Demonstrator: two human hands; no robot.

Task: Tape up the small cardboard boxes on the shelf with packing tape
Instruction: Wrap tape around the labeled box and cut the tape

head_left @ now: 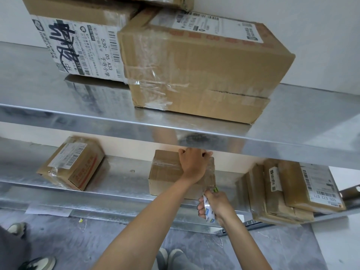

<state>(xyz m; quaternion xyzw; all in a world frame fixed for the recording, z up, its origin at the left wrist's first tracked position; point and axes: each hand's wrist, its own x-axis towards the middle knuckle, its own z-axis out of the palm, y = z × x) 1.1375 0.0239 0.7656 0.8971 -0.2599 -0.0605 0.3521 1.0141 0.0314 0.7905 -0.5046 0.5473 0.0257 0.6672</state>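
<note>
On the lower grey steel shelf (124, 172), a small plain brown cardboard box (165, 176) lies with its long axis along the shelf. The left hand (192, 162) curls its fingers over the box's far top edge. The right hand (218, 203) grips one roll of clear packing tape (208, 211), its strip crossing the box's right end. One labelled box (72, 164) sits left. A stack of brown parcels (288, 191) at right reads "500 E72 071". Of three larger boxes above, one (78, 45) reads "530- D5 A33".

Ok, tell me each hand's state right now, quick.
Left hand: grip curled over the top of the small box.
Right hand: holding the tape roll.
</note>
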